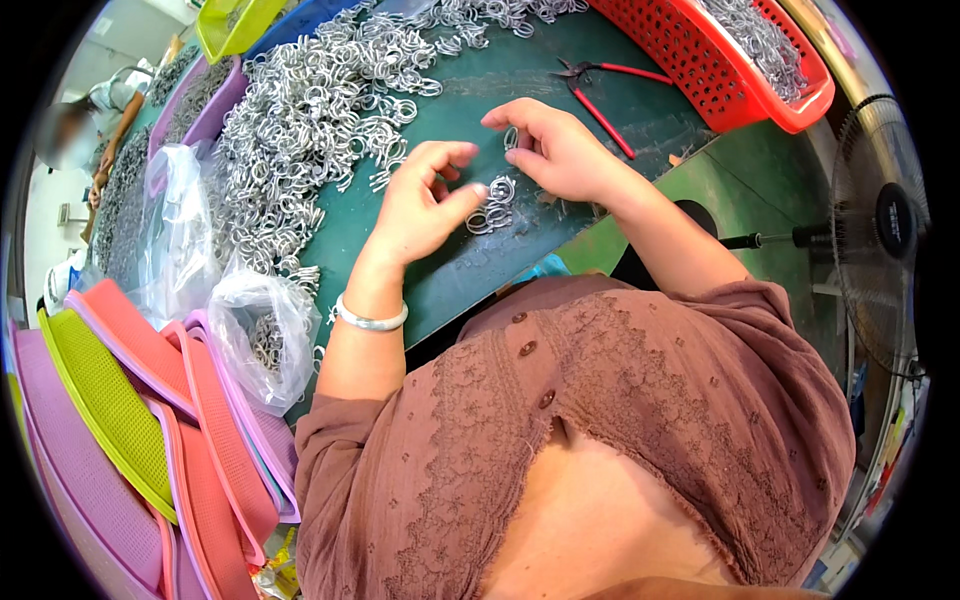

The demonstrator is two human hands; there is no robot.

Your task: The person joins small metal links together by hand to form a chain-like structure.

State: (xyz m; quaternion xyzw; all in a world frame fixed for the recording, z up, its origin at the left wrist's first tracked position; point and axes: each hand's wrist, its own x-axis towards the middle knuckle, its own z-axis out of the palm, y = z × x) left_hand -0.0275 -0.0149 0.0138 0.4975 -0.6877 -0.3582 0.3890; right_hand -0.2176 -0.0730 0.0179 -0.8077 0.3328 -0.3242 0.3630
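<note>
My left hand (425, 200) hovers over the green table (530, 75), fingers curled, its thumb touching a small linked bunch of silver metal rings (492, 208). My right hand (550, 150) pinches a single silver ring (511, 138) between thumb and fingers, just above that bunch. A large heap of loose silver rings (310, 130) spreads across the table to the left of both hands. A silver bangle sits on my left wrist.
Red-handled pliers (600, 95) lie beyond my right hand. A red basket (740, 60) with rings stands at the back right. Clear plastic bags (255, 325) with rings lie left; stacked pink, green and purple baskets (150, 420) sit lower left. A fan (880, 230) stands right. Another person (90, 120) sits far left.
</note>
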